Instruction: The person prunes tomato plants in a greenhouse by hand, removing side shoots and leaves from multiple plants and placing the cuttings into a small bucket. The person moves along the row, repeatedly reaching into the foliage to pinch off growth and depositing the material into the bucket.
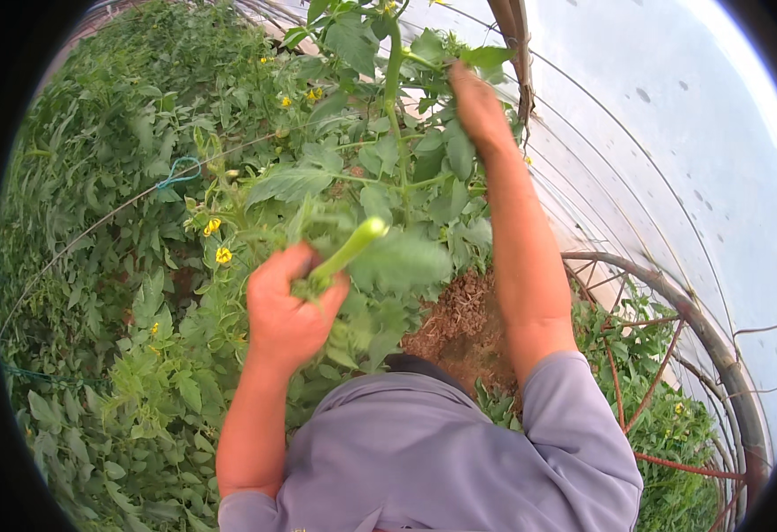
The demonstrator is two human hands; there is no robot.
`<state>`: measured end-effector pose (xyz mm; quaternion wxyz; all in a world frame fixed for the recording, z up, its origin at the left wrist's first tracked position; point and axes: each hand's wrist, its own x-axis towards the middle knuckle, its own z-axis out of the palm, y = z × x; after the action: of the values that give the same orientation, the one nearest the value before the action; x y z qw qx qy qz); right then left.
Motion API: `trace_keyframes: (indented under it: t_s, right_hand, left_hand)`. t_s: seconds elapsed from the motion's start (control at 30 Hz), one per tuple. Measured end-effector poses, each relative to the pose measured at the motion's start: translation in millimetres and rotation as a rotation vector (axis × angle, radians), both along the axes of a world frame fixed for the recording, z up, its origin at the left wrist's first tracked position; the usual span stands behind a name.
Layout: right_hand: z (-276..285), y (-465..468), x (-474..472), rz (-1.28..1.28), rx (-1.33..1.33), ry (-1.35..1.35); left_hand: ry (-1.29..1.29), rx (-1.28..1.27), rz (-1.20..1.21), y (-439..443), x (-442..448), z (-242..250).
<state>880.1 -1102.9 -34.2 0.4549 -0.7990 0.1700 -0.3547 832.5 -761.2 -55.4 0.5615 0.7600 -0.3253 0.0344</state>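
My left hand [295, 302] is closed around a detached tomato shoot [348, 251], whose thick, pale broken end points up and away from me. Leaves of that shoot are blurred beside the fist. Farther out, my right hand [478, 106] reaches to the top of a standing tomato plant and pinches a leafy side shoot [425, 61]; leaves partly hide its fingertips. The plant's thick green main stem [394, 73] rises just left of that hand, with broad leaves [295, 181] spreading below.
Dense tomato foliage [96, 219] with yellow flowers [223, 255] fills the left. A wire [89, 229] with a teal tie [179, 173] crosses it. Brown soil [468, 319] shows beneath my right arm. At right, a rusty metal truss [714, 339] curves along the plastic greenhouse film [661, 133].
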Motion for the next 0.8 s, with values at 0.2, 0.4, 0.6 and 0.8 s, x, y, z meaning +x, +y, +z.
trace_keyframes:
  t_s: [0.2, 0.4, 0.6, 0.8]
  right_hand:
    - [-33, -44, 61, 0.207, 0.516, -0.009]
    - [-80, -126, 124, -0.056, 0.494, -0.147]
    - [-96, -140, 161, -0.417, -0.071, -0.26]
    - [-101, -148, 168, -0.23, 0.067, -0.355]
  left_hand:
    - [0.006, 0.02, -0.041, 48, -12, -23]
    - [0.305, 0.015, 0.189, 89, -47, -48]
    - [0.367, -0.008, 0.437, 122, -91, -82]
    - [0.596, 0.021, 0.639, 157, -136, -125]
